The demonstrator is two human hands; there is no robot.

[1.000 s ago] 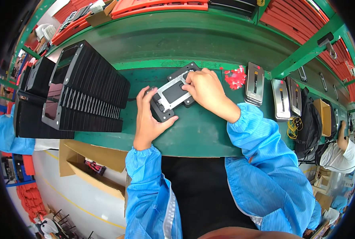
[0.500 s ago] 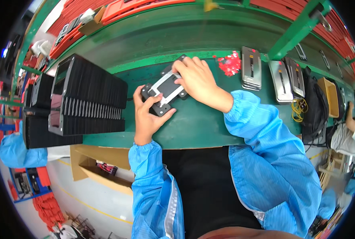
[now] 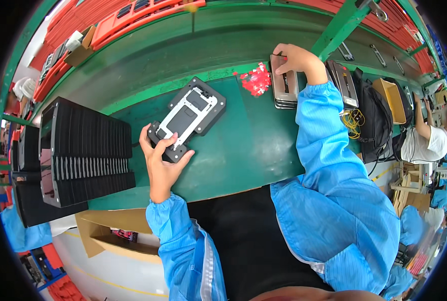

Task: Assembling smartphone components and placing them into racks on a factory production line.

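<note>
On the bench, my left hand (image 3: 162, 163) grips the near corner of a black block-like fixture (image 3: 214, 111). Its thumb presses on a silver-white phone-like frame (image 3: 188, 122) lying in that fixture. To the right, my right hand (image 3: 301, 61) is over the far end of a stack of flat metal-framed panels (image 3: 284, 94). Its fingers curl with a gap between thumb and forefinger; whether they touch the top panel I cannot tell. Beside the stack lies a pile of small red and white pieces (image 3: 256, 80).
Tall rows of black fixtures (image 3: 85, 138) stand at the left. More metal panels (image 3: 343, 83), a coiled yellow cord (image 3: 353, 123), a black bag (image 3: 376, 118) and a tan bin (image 3: 393, 100) sit at right. Below the bench is an open cardboard box (image 3: 118, 220). Another person (image 3: 429, 138) is far right.
My right hand has left the fixture and moved right to the stack of panels. My left hand still grips the fixture. The whole view has shifted somewhat.
</note>
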